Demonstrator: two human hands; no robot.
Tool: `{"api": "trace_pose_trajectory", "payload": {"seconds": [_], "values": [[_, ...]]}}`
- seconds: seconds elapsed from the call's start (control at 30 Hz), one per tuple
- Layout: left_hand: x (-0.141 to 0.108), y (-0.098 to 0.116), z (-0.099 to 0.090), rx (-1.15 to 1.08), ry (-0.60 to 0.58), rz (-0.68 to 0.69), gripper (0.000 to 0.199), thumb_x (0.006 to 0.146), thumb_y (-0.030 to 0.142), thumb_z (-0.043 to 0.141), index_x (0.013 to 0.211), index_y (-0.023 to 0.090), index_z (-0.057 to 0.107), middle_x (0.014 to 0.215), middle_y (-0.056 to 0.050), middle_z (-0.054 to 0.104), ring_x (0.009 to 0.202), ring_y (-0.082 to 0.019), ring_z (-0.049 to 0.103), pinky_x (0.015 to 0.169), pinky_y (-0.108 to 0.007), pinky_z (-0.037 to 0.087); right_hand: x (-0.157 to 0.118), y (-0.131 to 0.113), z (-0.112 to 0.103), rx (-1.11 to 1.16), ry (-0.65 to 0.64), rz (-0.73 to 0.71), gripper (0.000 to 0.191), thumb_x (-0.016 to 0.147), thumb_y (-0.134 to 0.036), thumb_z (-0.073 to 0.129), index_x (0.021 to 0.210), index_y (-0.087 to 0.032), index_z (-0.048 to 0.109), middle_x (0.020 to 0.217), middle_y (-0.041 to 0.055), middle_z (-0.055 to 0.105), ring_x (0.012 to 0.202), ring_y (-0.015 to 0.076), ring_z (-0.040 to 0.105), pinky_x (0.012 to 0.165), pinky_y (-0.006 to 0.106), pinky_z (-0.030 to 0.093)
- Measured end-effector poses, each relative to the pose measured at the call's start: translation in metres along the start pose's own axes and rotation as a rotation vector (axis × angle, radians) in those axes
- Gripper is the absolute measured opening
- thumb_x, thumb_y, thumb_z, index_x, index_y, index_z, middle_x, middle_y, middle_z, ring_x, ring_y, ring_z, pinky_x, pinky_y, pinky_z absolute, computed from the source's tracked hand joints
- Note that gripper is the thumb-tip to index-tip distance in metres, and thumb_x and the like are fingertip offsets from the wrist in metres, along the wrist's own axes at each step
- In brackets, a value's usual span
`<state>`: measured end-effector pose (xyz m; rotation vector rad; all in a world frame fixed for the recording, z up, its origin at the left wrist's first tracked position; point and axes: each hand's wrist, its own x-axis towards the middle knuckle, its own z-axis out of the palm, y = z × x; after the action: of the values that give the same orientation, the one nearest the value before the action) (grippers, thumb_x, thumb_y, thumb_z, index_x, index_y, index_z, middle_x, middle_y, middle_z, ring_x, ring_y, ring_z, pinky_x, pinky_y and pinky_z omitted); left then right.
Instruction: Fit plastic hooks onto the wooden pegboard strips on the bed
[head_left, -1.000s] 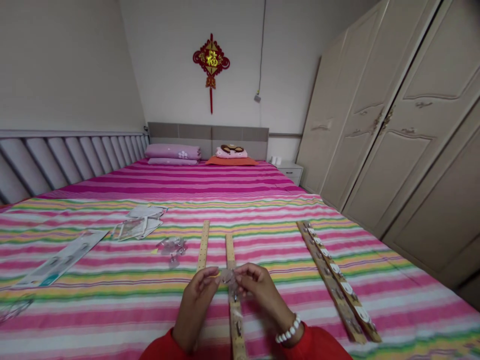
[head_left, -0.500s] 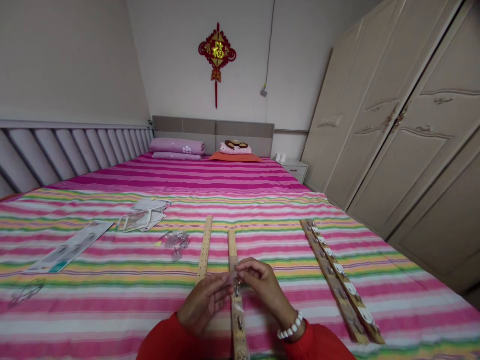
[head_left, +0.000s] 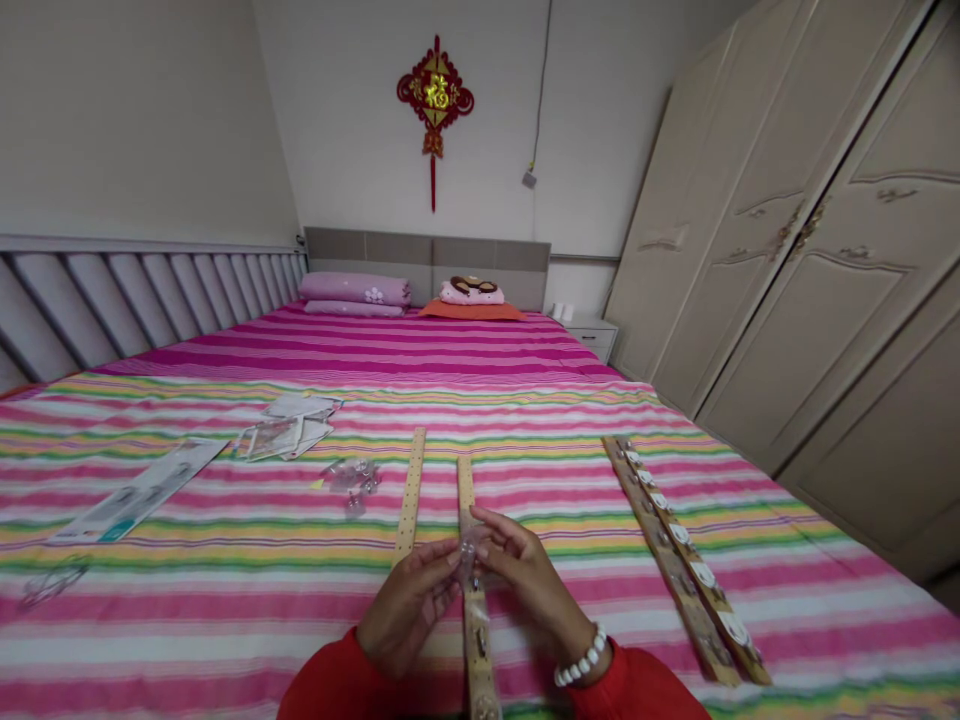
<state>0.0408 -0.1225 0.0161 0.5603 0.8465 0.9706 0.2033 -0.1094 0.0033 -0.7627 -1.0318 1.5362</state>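
Both hands meet over a narrow wooden strip [head_left: 465, 490] lying lengthwise in front of me. My left hand [head_left: 412, 595] pinches the left edge of a clear adhesive hook [head_left: 467, 552], a see-through square pad with a shiny centre. My right hand [head_left: 517, 560], with white beads at the wrist, has thumb and fingers closed on the pad's right side. Nearer to me, metal hooks [head_left: 481, 640] sit along the same strip. A second wooden strip with small holes [head_left: 409, 500] lies to the left, its near end behind my left hand.
Left of the strips lies a small pile of clear hooks [head_left: 356, 480]. Beyond it are opened packets [head_left: 289, 430], a long hook card [head_left: 142, 490] and a wire-like tangle [head_left: 56, 580]. Two boards fitted with hooks [head_left: 682, 560] lie at the right on the striped sheet [head_left: 562, 610].
The clear hook has turned in my fingers, so its flat pad now shows more fully. My right fingers have spread a little along its edge.
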Motion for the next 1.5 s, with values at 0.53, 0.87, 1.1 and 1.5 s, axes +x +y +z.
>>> {"api": "trace_pose_trajectory", "payload": {"seconds": [0.53, 0.87, 1.1, 1.5], "values": [[0.002, 0.004, 0.002, -0.012, 0.222, -0.008, 0.020, 0.078, 0.032, 0.067, 0.074, 0.012, 0.066, 0.073, -0.007, 0.068, 0.066, -0.013, 0.063, 0.062, -0.022, 0.050, 0.001, 0.003, -0.001, -0.120, 0.092, 0.093, 0.032, 0.061, -0.044, 0.079, 0.067, -0.016, 0.063, 0.047, -0.0026, 0.060, 0.042, 0.0098, 0.052, 0.046, 0.022, 0.039], [0.015, 0.006, -0.017, 0.441, 0.142, 0.309, 0.038, 0.056, 0.039, 0.079, 0.084, 0.015, 0.069, 0.070, -0.001, 0.067, 0.063, -0.010, 0.055, 0.060, -0.021, 0.043, 0.009, 0.004, -0.008, -0.216, 0.082, 0.118, 0.021, 0.063, -0.035, 0.073, 0.064, -0.015, 0.064, 0.047, -0.0052, 0.055, 0.036, 0.0047, 0.037, 0.039, 0.021, 0.023], [0.018, 0.000, -0.013, 0.403, 0.152, 0.208, 0.036, 0.049, 0.037, 0.081, 0.074, 0.015, 0.067, 0.061, 0.000, 0.066, 0.056, -0.010, 0.057, 0.055, -0.022, 0.044, 0.017, 0.001, -0.008, -0.231, 0.096, 0.109, 0.029, 0.066, -0.043, 0.072, 0.067, -0.015, 0.066, 0.043, -0.0064, 0.049, 0.035, 0.0044, 0.032, 0.040, 0.022, 0.019], [0.027, -0.005, -0.013, 0.370, 0.192, 0.189, 0.037, 0.045, 0.036, 0.081, 0.072, 0.015, 0.066, 0.062, 0.000, 0.066, 0.054, -0.011, 0.058, 0.054, -0.023, 0.046, 0.024, 0.006, -0.015, -0.183, 0.102, 0.121, 0.037, 0.054, -0.038, 0.084, 0.079, -0.014, 0.072, 0.055, -0.0029, 0.061, 0.043, 0.0063, 0.046, 0.046, 0.021, 0.034]]}}
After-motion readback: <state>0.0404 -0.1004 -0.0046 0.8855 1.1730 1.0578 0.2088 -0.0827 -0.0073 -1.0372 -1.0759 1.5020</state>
